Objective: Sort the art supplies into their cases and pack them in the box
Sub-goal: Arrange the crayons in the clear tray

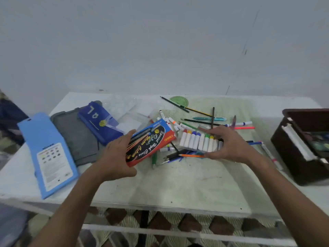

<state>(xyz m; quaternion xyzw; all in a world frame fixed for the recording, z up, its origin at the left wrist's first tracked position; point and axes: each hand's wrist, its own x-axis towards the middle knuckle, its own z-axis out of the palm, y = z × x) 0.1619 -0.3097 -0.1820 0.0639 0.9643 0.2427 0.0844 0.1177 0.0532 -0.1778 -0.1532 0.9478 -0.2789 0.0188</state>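
Two bare hands reach over a white bench (178,184) strewn with art supplies. The left hand (115,157) has its grip closed around the near end of a red and black marker box (149,145), fingers under it and thumb on its left edge, so the box is tilted and lifted off the bench. The right hand (229,145) holds its grip curled around the right end of a clear tray of markers (199,142), a row of white barrels with red, yellow, blue, green and other caps standing side by side just right of the box. Beyond and around the tray lies a loose scatter of pens and pencils (204,120), with an orange pencil (192,155) just near of the tray and a green protractor (179,100) at the far edge. On the left of the bench lie three cases: a light blue case (46,154) nearest the left edge, a grey case (76,136) beside it, and a dark blue case (99,122) resting partly on the grey one. A dark brown box (302,145) sits at the right edge, well apart from the hands, with some things already inside.
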